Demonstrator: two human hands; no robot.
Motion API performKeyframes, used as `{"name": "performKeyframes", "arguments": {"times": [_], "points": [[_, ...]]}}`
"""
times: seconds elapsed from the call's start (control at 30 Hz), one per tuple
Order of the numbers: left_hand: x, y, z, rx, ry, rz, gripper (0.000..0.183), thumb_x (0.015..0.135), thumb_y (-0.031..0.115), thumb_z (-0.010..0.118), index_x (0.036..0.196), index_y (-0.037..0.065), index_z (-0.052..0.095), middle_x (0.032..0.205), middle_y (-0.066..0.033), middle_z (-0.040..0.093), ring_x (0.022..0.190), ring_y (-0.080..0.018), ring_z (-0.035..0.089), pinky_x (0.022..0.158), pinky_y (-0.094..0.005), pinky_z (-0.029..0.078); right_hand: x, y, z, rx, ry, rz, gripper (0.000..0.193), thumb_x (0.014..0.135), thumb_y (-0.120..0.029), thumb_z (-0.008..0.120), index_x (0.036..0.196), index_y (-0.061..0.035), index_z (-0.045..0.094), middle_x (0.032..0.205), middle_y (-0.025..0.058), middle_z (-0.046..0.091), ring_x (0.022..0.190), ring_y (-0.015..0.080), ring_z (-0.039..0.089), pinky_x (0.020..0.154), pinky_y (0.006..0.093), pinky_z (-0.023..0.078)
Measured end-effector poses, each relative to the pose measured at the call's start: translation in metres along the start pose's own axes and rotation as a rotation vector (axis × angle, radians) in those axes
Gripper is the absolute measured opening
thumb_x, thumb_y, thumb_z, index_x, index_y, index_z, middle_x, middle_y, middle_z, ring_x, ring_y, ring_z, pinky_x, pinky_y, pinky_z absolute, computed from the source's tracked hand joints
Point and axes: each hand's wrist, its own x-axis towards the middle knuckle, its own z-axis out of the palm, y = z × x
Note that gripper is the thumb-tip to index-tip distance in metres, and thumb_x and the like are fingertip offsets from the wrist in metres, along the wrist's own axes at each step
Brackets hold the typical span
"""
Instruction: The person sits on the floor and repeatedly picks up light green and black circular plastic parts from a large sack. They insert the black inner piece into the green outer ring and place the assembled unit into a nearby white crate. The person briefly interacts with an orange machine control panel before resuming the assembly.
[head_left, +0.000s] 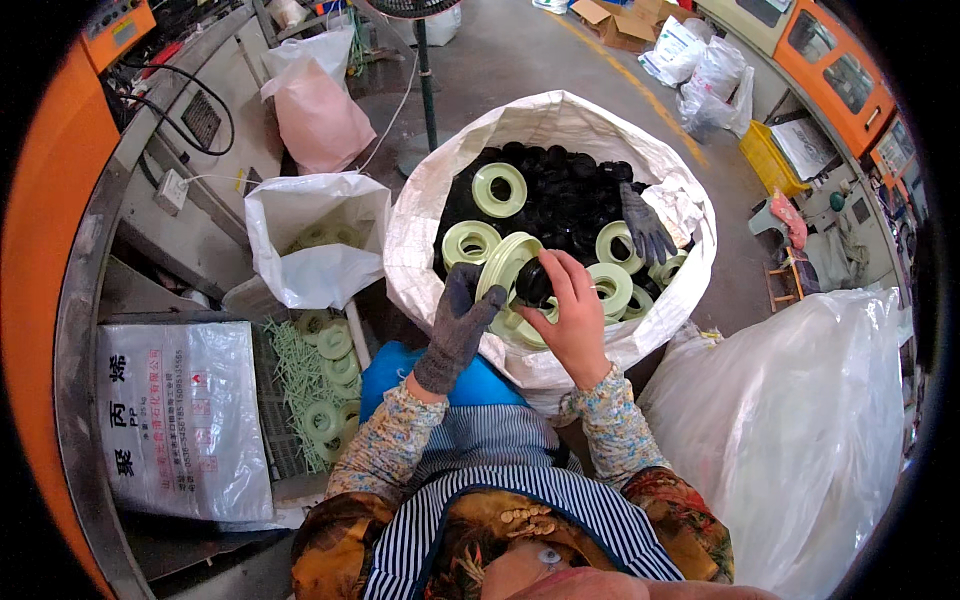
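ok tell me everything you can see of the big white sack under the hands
The big white sack looks like woven plastic, creased, its wide mouth open. It stands upright mid-picture, its near side under the left hand and right hand. Inside lie black round pieces, pale green rings and a grey glove; its base is hidden.

Left hand, grey-gloved: grips pale green ring, tilted | right hand, bare: black round piece in fingers, at ring's hole | white sack below: black pieces, more green rings, loose grey glove | at left: open white bag, beside sack
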Motion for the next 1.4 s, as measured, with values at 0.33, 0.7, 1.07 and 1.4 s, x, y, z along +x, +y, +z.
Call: {"name": "performKeyframes", "arguments": {"times": [0.33, 0.7, 1.07, 1.4], "points": [[-0.009, -0.001, -0.015, 0.573, -0.217, 0.553, 0.039, 0.087, 0.000, 0.060, 0.125, 0.011, 0.054, 0.115, -0.0163, 0.051, 0.102, -0.0293, 0.056, 0.089, -0.0335, 0.048, -0.005, -0.027, -0.027, -0.015, -0.121, -0.152, 0.080, 0.060, -0.015, 0.083, 0.132, -0.0087, 0.048, 0.126, 0.0142, 0.051, 0.107, 0.0338, 0.054, 0.087, 0.0404, 0.047], [-0.022, -0.009, 0.034, 0.171, -0.002, 0.233, 0.025, 0.093, 0.017, 0.060, 0.109, 0.002, 0.049, 0.123, -0.0135, 0.054, 0.106, -0.0196, 0.055, 0.092, -0.0299, 0.043, -0.025, -0.002, 0.000, 1.100, -0.215, 0.892, 0.038, 0.097, -0.036, 0.049, 0.115, -0.0026, 0.050, 0.080, 0.0077, 0.062, 0.055, 0.0113, 0.058, 0.047, 0.0254, 0.046], [0.022, -0.085, -0.023, 0.796, -0.128, 0.201, 0.059, 0.085, 0.020, 0.070, 0.134, 0.002, 0.042, 0.136, -0.0170, 0.045, 0.128, -0.0274, 0.042, 0.106, -0.0363, 0.034, -0.075, 0.075, -0.015, 1.946, 0.127, 1.044, 0.044, 0.099, -0.040, 0.042, 0.132, -0.0123, 0.048, 0.130, 0.0064, 0.054, 0.116, 0.0241, 0.055, 0.094, 0.0424, 0.049], [0.114, -0.180, -0.141, 0.459, 0.455, -0.285, 0.052, 0.083, 0.025, 0.069, 0.116, -0.010, 0.052, 0.115, -0.0195, 0.058, 0.099, -0.0262, 0.057, 0.085, -0.0350, 0.046, 0.016, 0.140, -0.009, 1.072, -0.190, 0.700, 0.055, 0.087, -0.044, 0.060, 0.127, -0.0076, 0.050, 0.118, 0.0118, 0.062, 0.098, 0.0227, 0.061, 0.081, 0.0355, 0.050]]}}
